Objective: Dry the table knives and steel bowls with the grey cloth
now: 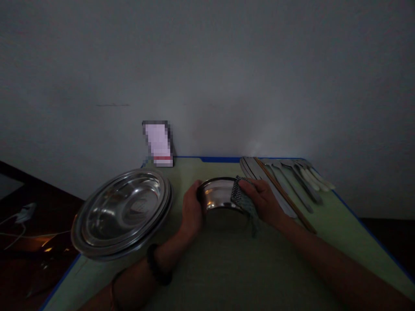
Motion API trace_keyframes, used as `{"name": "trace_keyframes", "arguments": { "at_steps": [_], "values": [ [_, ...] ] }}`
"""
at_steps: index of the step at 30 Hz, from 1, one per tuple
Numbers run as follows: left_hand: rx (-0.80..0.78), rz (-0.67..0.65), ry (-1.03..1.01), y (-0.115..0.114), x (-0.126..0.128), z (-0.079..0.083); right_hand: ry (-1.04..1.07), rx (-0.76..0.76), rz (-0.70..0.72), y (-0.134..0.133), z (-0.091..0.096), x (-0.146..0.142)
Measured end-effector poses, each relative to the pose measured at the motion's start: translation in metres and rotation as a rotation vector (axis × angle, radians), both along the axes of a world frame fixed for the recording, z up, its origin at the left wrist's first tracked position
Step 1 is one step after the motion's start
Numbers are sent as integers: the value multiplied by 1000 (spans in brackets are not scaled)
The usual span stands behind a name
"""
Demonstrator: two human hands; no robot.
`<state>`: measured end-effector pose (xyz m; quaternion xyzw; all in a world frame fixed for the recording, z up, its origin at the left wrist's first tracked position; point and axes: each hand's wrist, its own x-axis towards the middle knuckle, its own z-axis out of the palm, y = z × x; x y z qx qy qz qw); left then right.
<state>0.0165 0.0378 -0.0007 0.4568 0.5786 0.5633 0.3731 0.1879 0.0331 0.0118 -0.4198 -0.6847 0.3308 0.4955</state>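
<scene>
A shiny steel bowl (218, 195) is tilted on its side above the middle of the table, its wall facing me. My left hand (193, 207) is closed around the bowl's left side. With my right hand (259, 196) I pinch a dark patterned cloth (239, 193) against the bowl's right rim; a loose end of the cloth hangs below. The fingers of both hands are partly hidden behind the bowl and the cloth.
Stacked steel basins (123, 211) stand at the left edge of the green table (227, 268). A phone (158, 144) leans on the wall behind. Knives (275, 194), chopsticks (285, 194) and several spoons and forks (308, 177) lie to the right. A charger (26, 212) with cables is at far left.
</scene>
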Motion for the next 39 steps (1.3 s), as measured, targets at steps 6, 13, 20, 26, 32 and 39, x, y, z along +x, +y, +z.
{"name": "trace_keyframes", "arguments": {
  "at_steps": [6,13,20,26,32,39],
  "values": [
    [147,-332,202,-20,4,41,-270,68,99,1,22,10],
    [344,-499,644,-16,3,63,-439,246,183,-16,31,-6],
    [387,-407,626,-11,5,44,-455,343,194,-16,12,-9],
    [339,-418,612,-12,10,52,-412,262,222,-8,22,1],
    [163,-314,375,-10,12,48,-353,125,231,1,24,13],
    [49,-101,124,-9,8,24,-101,21,69,9,0,12]
  ]
}}
